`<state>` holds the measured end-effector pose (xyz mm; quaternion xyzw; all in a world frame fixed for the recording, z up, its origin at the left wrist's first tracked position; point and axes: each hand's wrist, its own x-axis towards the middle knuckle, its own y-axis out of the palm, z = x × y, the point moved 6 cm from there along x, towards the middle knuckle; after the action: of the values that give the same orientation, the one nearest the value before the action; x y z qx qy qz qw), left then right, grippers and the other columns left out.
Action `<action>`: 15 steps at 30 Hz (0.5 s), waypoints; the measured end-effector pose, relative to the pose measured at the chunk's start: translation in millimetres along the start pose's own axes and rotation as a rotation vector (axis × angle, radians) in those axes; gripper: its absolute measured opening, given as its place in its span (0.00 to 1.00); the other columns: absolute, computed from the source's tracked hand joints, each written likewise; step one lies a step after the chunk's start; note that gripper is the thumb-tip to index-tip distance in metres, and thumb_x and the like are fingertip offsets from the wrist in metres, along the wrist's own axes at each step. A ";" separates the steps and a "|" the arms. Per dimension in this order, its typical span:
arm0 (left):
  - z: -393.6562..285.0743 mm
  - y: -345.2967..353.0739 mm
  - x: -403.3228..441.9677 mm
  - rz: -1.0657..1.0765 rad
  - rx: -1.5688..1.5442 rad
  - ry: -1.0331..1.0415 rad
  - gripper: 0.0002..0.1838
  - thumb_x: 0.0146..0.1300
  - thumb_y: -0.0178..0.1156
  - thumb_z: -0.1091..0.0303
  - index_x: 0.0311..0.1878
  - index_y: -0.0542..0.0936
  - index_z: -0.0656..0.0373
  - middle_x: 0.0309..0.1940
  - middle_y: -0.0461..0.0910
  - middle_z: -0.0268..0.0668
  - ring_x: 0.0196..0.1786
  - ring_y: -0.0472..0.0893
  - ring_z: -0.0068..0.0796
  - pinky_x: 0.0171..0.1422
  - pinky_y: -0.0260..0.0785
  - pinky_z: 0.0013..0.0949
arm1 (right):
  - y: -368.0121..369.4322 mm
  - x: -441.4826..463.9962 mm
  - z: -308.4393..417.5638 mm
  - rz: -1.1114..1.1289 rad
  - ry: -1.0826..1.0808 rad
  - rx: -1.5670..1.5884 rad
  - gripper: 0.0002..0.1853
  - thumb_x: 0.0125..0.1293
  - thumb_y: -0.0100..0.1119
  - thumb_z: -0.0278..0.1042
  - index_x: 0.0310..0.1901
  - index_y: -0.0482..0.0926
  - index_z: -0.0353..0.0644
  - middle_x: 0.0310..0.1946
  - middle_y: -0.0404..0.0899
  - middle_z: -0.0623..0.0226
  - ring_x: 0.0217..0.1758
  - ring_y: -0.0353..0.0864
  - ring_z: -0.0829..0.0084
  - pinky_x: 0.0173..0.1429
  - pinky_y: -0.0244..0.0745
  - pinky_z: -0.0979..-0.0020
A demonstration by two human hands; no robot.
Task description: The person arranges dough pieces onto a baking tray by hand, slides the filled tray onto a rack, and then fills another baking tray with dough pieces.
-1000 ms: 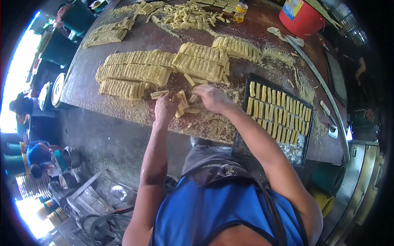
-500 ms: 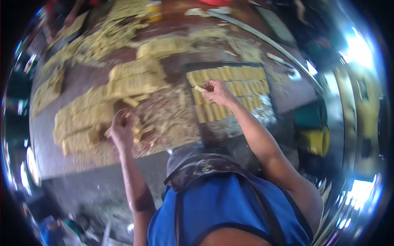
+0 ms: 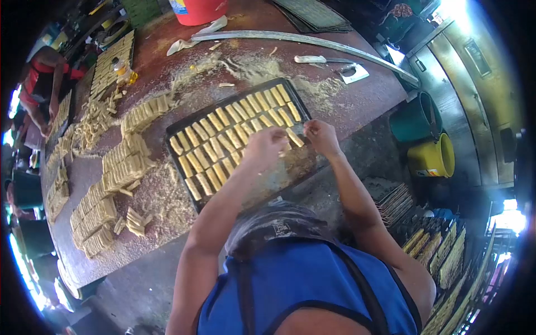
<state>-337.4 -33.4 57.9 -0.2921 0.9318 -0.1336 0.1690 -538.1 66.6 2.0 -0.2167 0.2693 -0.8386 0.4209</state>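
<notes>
A dark baking tray (image 3: 174, 162) on the table holds rows of pale dough sticks (image 3: 215, 146). My left hand (image 3: 267, 147) is over the tray's middle right part, smeared by motion, and its fingers cannot be read. My right hand (image 3: 322, 137) is at the tray's right edge with its fingers curled together; whatever they may hold is hidden. Between the two hands, one dough stick (image 3: 295, 137) lies at a slant in the tray. Left of the tray are stacked dough sticks (image 3: 124, 162) and a few loose ones (image 3: 135, 221).
Crumbs and flour cover parts of the red table (image 3: 251, 67). Behind the tray lie a long metal strip (image 3: 301, 38), a knife (image 3: 321, 59) and a scraper (image 3: 354, 73). A red bucket (image 3: 202, 12) stands at the back. A co-worker (image 3: 47, 78) is at far left. Yellow (image 3: 432, 157) and green (image 3: 413, 120) buckets stand right.
The view has turned, putting the tray nearer the middle. My left hand has gone from the stacked sticks to above the tray. My right hand, earlier pinching a stick, is at the tray's right edge.
</notes>
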 end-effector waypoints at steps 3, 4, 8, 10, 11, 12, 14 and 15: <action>2.5 57.7 65.7 -0.098 0.271 0.074 0.16 0.64 0.65 0.57 0.51 0.85 0.54 0.47 0.86 0.40 0.47 0.85 0.41 0.55 0.77 0.41 | -33.0 6.6 -0.4 -0.038 -0.059 -0.110 0.13 0.60 0.68 0.34 0.44 0.84 0.38 0.38 0.85 0.51 0.42 0.86 0.52 0.46 0.81 0.62; 16.2 67.6 77.6 -0.105 0.276 0.074 0.16 0.64 0.65 0.57 0.51 0.85 0.54 0.47 0.86 0.40 0.47 0.85 0.41 0.55 0.77 0.41 | -33.0 8.7 -4.5 -0.015 -0.080 -0.121 0.13 0.60 0.68 0.36 0.44 0.84 0.39 0.39 0.85 0.51 0.43 0.85 0.51 0.48 0.80 0.58; 12.8 62.7 70.7 -0.275 0.488 0.307 0.16 0.57 0.70 0.55 0.46 0.87 0.49 0.41 0.83 0.37 0.50 0.81 0.42 0.61 0.71 0.44 | -16.8 9.1 -4.1 0.143 -0.175 -0.261 0.13 0.60 0.67 0.37 0.43 0.84 0.40 0.40 0.84 0.52 0.45 0.84 0.49 0.50 0.79 0.54; 20.4 67.8 47.8 -0.267 0.609 0.348 0.19 0.53 0.73 0.54 0.48 0.85 0.48 0.46 0.81 0.35 0.56 0.77 0.40 0.68 0.63 0.46 | -11.1 0.8 8.7 0.178 -0.119 -0.268 0.12 0.60 0.65 0.39 0.43 0.84 0.42 0.41 0.82 0.53 0.46 0.82 0.48 0.52 0.78 0.51; 22.5 70.4 42.5 -0.266 0.618 0.334 0.19 0.53 0.73 0.54 0.48 0.85 0.48 0.46 0.81 0.35 0.56 0.77 0.40 0.68 0.63 0.46 | -6.2 0.5 5.9 0.187 -0.118 -0.255 0.12 0.60 0.65 0.39 0.43 0.84 0.42 0.41 0.82 0.53 0.46 0.82 0.48 0.52 0.78 0.51; 19.9 74.0 39.3 -0.236 0.668 0.309 0.21 0.54 0.72 0.54 0.51 0.84 0.48 0.47 0.80 0.35 0.57 0.77 0.41 0.67 0.63 0.47 | -3.6 4.2 0.9 0.166 -0.096 -0.267 0.12 0.61 0.65 0.39 0.43 0.84 0.43 0.41 0.82 0.53 0.46 0.82 0.48 0.52 0.78 0.52; 17.3 74.4 38.3 -0.174 0.700 0.263 0.24 0.56 0.71 0.53 0.56 0.82 0.48 0.51 0.79 0.35 0.58 0.77 0.41 0.67 0.63 0.49 | -1.9 10.7 -5.4 0.149 -0.114 -0.277 0.12 0.62 0.64 0.40 0.43 0.84 0.45 0.41 0.82 0.54 0.46 0.82 0.48 0.51 0.78 0.51; 19.1 70.4 35.9 -0.194 0.701 0.230 0.24 0.56 0.71 0.53 0.56 0.82 0.48 0.51 0.79 0.35 0.58 0.77 0.41 0.67 0.63 0.49 | -2.1 12.8 -7.5 0.156 -0.121 -0.275 0.11 0.61 0.64 0.40 0.41 0.84 0.44 0.39 0.83 0.53 0.45 0.82 0.48 0.50 0.78 0.51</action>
<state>-392.7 -1.6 7.6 -0.2864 0.8105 -0.4915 0.1396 -550.9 59.2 -0.7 -0.3009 0.3716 -0.7440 0.4668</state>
